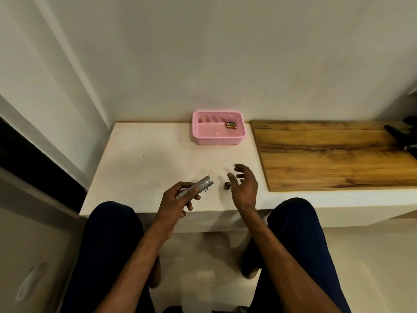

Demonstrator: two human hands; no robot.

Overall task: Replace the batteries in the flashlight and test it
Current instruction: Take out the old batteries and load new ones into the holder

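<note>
left hand grips the flashlight at lower centre, long axis slanting up-right toward the cap on the counter; right hand, fingers spread and empty, hovers just right of the cap, nearer the batteries in the pink basket above

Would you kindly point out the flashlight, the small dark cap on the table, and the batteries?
flashlight (pixel 204 183): head view, on its knurled barrel.
cap (pixel 227 185): head view, on its side.
batteries (pixel 231 125): head view, on the middle of the cluster.
</note>
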